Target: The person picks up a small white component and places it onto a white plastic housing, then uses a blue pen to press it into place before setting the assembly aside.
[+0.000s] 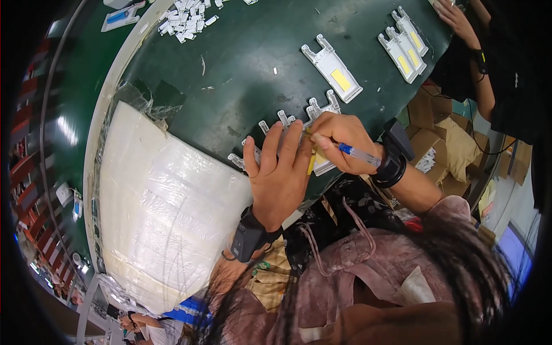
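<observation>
My left hand (277, 184) lies flat with its fingers spread over a row of white plastic pieces (236, 160) near the table's front edge. Prongs of these pieces stick out past my fingertips. Gripped in my right hand (347, 138) is a clear pen (361, 154) with a blue part, slanting toward a piece with a yellow patch (312, 165). The pen's tip is hard to make out, partly hidden by my fingers. Just beyond lies another white two-pronged piece (332, 69), which bears a yellow rectangle.
Two or three similar pieces (402, 53) lie at the far right, near a co-worker's hand (458, 23). Small white parts (185, 22) are heaped at the far left on the green table (230, 63). A plastic-wrapped pale pad (178, 201) covers the left; cardboard boxes (428, 109) stand right.
</observation>
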`<control>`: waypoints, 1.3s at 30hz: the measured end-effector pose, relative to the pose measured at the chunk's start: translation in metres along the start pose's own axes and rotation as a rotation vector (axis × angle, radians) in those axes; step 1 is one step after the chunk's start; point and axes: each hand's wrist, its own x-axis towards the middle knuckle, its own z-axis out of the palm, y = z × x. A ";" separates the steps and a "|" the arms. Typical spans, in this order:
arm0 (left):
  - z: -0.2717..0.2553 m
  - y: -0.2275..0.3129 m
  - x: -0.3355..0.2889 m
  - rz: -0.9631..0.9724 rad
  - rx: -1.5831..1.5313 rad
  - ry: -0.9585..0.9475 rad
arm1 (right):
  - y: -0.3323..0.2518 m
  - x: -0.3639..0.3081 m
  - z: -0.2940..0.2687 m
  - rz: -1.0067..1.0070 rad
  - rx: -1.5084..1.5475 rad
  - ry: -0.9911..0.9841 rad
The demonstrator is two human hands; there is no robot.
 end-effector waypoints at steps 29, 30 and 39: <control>-0.046 -0.150 0.114 -0.265 0.136 0.503 | 0.001 -0.002 0.001 0.009 0.229 0.184; -0.046 -0.152 0.118 -0.256 0.191 0.490 | 0.002 -0.002 0.000 0.006 0.219 0.176; -0.041 -0.152 0.124 -0.358 0.207 0.489 | 0.004 -0.002 0.001 -0.013 0.250 0.183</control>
